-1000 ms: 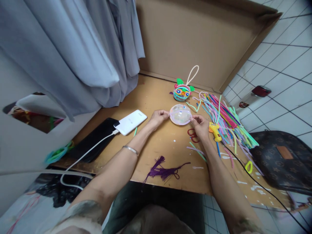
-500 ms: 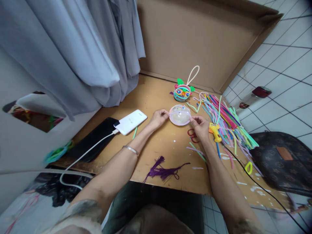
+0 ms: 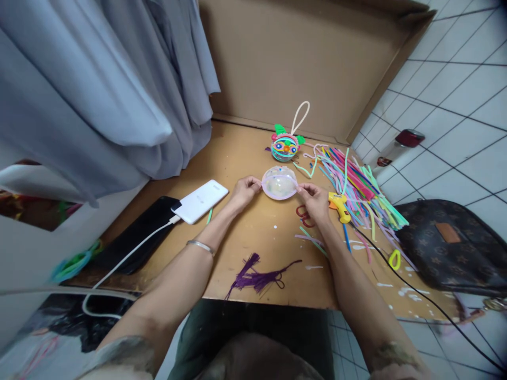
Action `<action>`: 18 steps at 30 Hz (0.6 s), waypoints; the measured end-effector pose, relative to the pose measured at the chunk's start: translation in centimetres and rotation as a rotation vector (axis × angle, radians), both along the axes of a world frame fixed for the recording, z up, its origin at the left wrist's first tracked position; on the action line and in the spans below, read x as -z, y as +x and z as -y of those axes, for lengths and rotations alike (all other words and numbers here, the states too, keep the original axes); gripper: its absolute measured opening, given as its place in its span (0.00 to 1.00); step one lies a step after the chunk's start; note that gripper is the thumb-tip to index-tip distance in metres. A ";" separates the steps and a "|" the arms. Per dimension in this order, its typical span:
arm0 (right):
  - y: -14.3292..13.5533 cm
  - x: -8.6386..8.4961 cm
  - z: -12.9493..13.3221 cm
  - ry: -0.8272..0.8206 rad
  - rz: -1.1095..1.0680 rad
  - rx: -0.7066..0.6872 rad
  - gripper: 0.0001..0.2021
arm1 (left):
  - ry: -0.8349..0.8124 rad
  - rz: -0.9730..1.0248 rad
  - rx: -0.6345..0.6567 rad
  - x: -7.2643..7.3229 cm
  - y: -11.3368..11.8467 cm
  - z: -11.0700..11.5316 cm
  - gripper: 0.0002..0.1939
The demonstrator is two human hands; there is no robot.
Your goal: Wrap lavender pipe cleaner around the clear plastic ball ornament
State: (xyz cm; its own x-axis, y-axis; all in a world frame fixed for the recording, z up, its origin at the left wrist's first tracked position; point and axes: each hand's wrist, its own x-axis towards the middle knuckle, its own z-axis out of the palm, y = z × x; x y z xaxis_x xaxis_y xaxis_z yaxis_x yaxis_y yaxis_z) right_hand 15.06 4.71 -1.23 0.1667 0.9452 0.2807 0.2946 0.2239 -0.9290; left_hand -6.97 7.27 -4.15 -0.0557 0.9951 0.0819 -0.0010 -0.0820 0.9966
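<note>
A clear plastic ball (image 3: 280, 189) rests between my hands, with small coloured specks showing on it. A lilac pipe cleaner (image 3: 279, 177) crosses its middle, and lilac also runs round its edge. On the left side of the ball, my left hand (image 3: 246, 191) pinches the pipe cleaner between thumb and fingertips. My right hand (image 3: 315, 200) pinches it at the opposite side. Red-handled scissors (image 3: 303, 215) lie partly hidden under my right hand. Just behind the ball sits a decorated ball (image 3: 285, 149) with eyes, green ears and a cream loop.
Colourful pipe cleaners (image 3: 356, 184) pile up at the right, beside a yellow glue gun (image 3: 338, 207) with a black cord. A purple tassel (image 3: 259, 277) lies near the front edge. Left are a white power bank (image 3: 202, 200) and a black case (image 3: 138, 237). A brown bag (image 3: 451, 253) stands right.
The view has swung slightly, so everything sits further left in the picture. Both hands keep their pinch at the two sides of the ball, with little visible movement.
</note>
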 end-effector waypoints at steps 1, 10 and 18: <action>0.0 0.0 0.0 0.004 0.001 0.001 0.18 | 0.001 0.005 0.003 0.0 0.0 0.0 0.06; -0.3 1.1 -0.7 0.058 -0.033 0.043 0.11 | 0.012 0.092 0.038 -0.1 -0.1 0.1 0.12; -0.4 1.4 -1.2 0.041 -0.092 0.038 0.10 | -0.033 0.168 0.072 -0.5 -0.1 0.2 0.15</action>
